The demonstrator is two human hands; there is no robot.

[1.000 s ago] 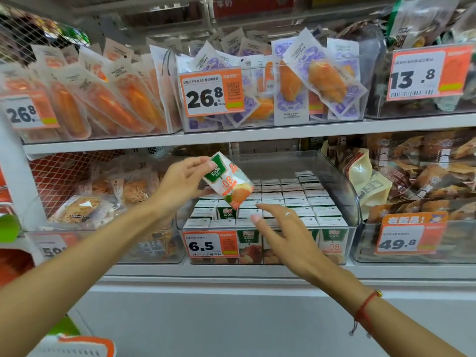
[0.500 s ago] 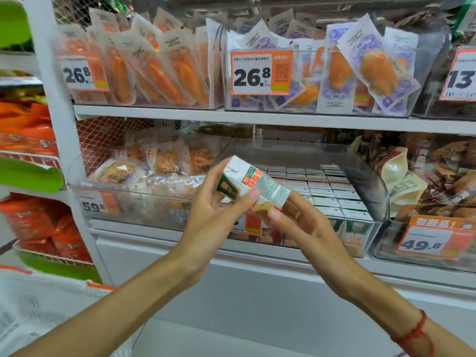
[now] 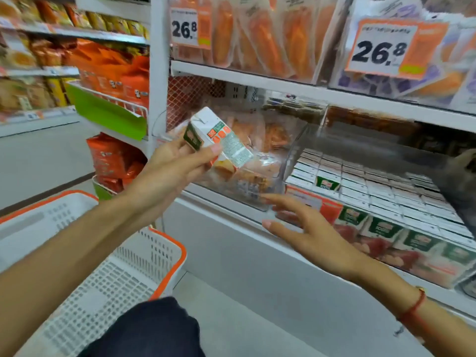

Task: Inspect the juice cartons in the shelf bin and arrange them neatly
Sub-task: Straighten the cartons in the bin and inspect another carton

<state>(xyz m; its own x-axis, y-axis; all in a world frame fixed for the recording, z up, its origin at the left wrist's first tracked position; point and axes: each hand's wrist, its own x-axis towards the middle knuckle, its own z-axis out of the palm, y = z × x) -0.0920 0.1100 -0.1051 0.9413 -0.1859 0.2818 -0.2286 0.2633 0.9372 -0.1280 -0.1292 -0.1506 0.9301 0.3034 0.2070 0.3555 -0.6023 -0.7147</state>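
The left hand (image 3: 170,163) pinches one juice carton (image 3: 219,143) up for checking, clear of the shelf bin (image 3: 296,155); the right hand (image 3: 309,233) hangs spread beside it. Rows inside look mostly tidy; this carton awaits returning.

Two bare forearms with no sleeves, thin red string bracelet (image 3: 412,309) with a small gold bead on the right wrist, dark trouser knee (image 3: 154,331) below
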